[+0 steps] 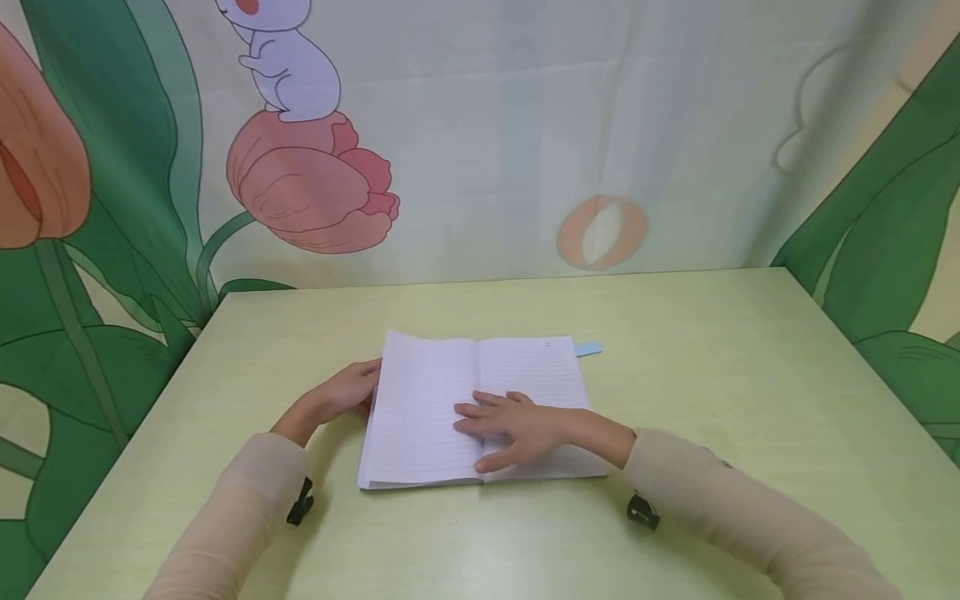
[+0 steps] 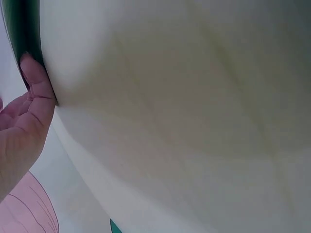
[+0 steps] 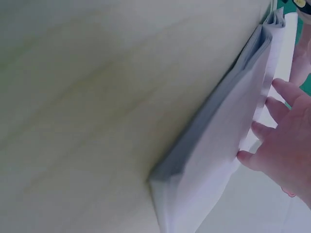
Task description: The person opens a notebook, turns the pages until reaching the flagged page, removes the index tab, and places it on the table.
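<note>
An open notebook (image 1: 427, 408) with white lined pages lies on the table, and a light blue tab (image 1: 588, 349) sticks out at its upper right. My left hand (image 1: 345, 392) holds the notebook's left edge; its fingertips are partly hidden there. In the left wrist view that hand (image 2: 26, 121) shows bent fingers at far left. Across the centre fold, my right hand (image 1: 517, 429) rests with spread fingers on the pages. The right wrist view shows its fingertips (image 3: 265, 131) touching the paper, with the notebook's page edges (image 3: 214, 102) seen from the side.
The pale wooden table (image 1: 712, 350) extends around the notebook. Behind it hangs a curtain (image 1: 480, 150) printed with flowers, leaves and a white animal. A black clip-like piece (image 1: 300, 502) sits at the left wrist, another black piece (image 1: 642, 511) at the right.
</note>
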Demonstrator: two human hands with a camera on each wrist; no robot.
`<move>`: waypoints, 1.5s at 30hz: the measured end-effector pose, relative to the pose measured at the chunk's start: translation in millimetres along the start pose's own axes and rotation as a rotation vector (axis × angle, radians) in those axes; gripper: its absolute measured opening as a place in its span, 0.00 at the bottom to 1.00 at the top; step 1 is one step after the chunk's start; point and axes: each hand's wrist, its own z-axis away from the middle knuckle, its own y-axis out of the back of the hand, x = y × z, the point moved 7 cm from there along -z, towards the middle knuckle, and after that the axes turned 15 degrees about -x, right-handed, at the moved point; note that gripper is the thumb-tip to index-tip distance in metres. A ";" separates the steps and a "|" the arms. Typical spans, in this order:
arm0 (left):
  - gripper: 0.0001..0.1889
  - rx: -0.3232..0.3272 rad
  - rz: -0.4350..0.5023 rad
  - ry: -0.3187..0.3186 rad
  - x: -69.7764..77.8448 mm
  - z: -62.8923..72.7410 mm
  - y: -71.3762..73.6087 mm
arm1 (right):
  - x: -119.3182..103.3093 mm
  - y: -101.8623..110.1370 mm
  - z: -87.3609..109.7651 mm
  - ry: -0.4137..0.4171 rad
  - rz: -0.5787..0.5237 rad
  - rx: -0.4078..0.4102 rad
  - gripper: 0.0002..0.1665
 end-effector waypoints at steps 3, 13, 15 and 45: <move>0.28 0.026 0.045 0.046 -1.4 1.1 2.0 | 1.9 0.9 0.0 0.009 0.000 -0.007 0.39; 0.43 0.031 -0.082 0.056 -2.2 -3.4 3.0 | 11.6 5.6 3.9 -0.026 0.031 0.017 0.39; 0.45 0.038 -0.095 0.068 -2.5 -3.5 3.7 | 22.2 9.4 8.4 -0.064 0.030 0.053 0.40; 0.35 0.040 -0.231 0.104 1.3 -1.1 3.5 | 125.7 29.6 67.1 -0.425 0.019 0.161 0.57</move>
